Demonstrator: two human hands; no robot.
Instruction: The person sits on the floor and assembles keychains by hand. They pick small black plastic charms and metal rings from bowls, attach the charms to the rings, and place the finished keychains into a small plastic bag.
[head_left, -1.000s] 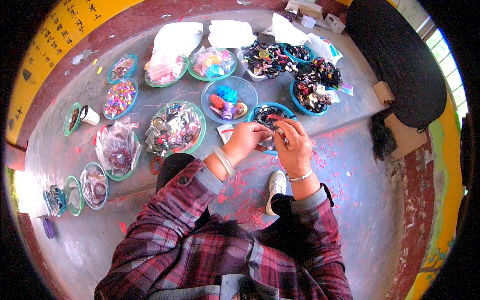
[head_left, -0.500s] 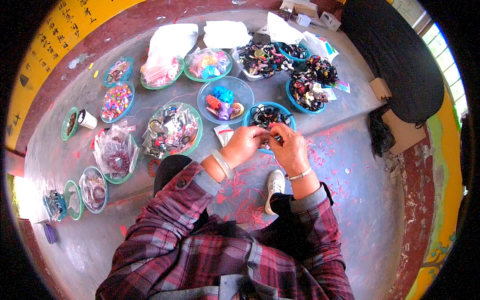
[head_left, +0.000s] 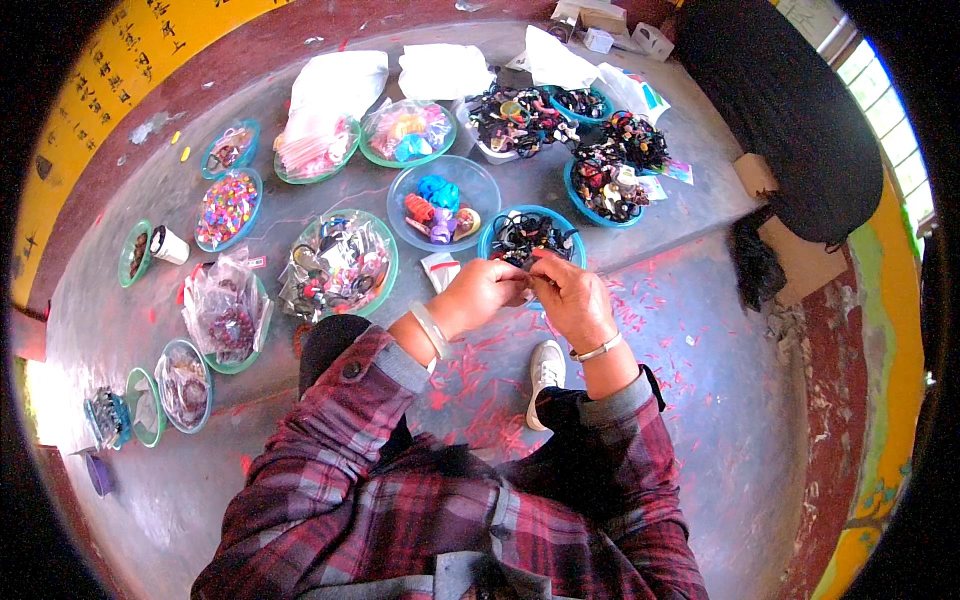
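My left hand (head_left: 484, 295) and my right hand (head_left: 573, 297) meet fingertip to fingertip at the near rim of a blue bowl (head_left: 579, 240). Both are closed in a pinch. Whatever lies between the fingers is too small and too covered to make out. Black hair ties (head_left: 525, 235) fill the bowl just beyond my fingers. Beside my left hand lies a small white packet (head_left: 440, 270). A clear blue basin (head_left: 402, 180) behind it holds blue, red and purple bundles.
To the left stand a green bowl of bagged trinkets (head_left: 345, 262), a bowl of colourful beads (head_left: 229, 208) and a bagged purple item (head_left: 225, 320). More hair ties fill bowls (head_left: 605, 190) at the far right. Red scraps (head_left: 480, 390) litter the floor around my shoe (head_left: 546, 375).
My hands stay together and have shifted slightly left and down in the picture. The surrounding bowls shift slightly left too, as the view moves. My right fingers have changed their bend a little.
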